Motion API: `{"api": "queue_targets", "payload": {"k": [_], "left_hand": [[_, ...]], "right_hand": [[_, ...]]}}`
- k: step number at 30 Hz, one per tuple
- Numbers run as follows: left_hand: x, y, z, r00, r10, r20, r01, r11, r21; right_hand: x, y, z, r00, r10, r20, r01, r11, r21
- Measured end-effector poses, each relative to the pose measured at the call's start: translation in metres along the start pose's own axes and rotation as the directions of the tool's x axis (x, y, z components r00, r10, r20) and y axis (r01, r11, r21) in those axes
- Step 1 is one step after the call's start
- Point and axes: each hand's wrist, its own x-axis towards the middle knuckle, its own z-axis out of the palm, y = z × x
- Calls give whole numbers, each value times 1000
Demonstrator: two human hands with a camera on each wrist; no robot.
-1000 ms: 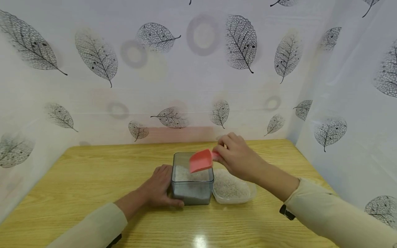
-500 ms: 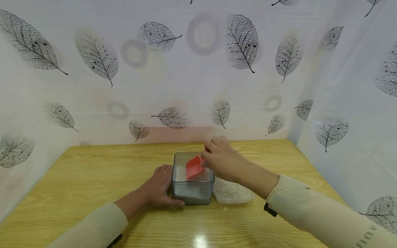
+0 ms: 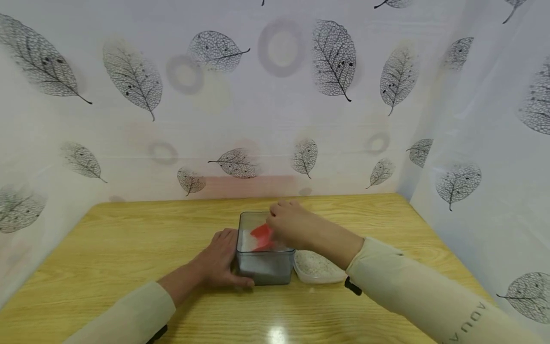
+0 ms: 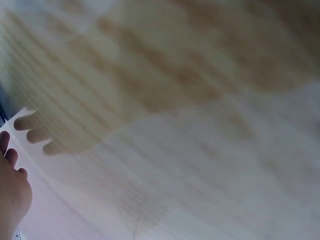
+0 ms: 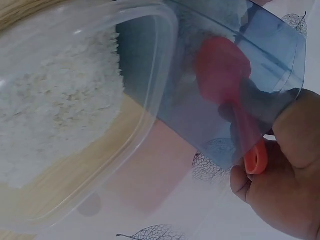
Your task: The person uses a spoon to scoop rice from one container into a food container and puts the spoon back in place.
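My right hand point(image 3: 294, 227) grips the handle of a red scoop point(image 3: 261, 236). The scoop's head is down inside a grey see-through bin point(image 3: 264, 267) that holds white rice. In the right wrist view the red scoop point(image 5: 222, 70) shows through the bin's wall point(image 5: 175, 110), its handle between thumb and fingers. Around the bin's left side rests my left hand point(image 3: 221, 260), thumb along the front and fingers at the side wall. Only part of the left hand point(image 4: 12, 185) shows in the left wrist view.
A clear shallow tub point(image 3: 320, 278) of rice stands against the bin's right side, partly under my right forearm. Both are on a wood-grain table point(image 3: 142, 239). A white leaf-print sheet point(image 3: 266, 119) hangs behind and at both sides.
My right hand has moved left and down, carrying the scoop from above the bin's rim into it. The left hand stays at the bin's side.
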Motion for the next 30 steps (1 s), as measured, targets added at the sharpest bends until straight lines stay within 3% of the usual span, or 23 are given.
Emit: {"api": "queue_targets", "payload": {"k": [5,19,30], "left_hand": [[-2,-1,0,1000,-18,13,19,1000,-11],[-3,-2,0,1000,-17,10,17,1000,-2],[-2,-1,0,1000,-8,1,8,1000,-1]], "right_hand": [[7,-6,-2,998,-12,66,13,1000,-24],[4,-8,5,999,-45,1,45,998,41],[-1,-5,9,999,-7,-45,11,996,94]]}}
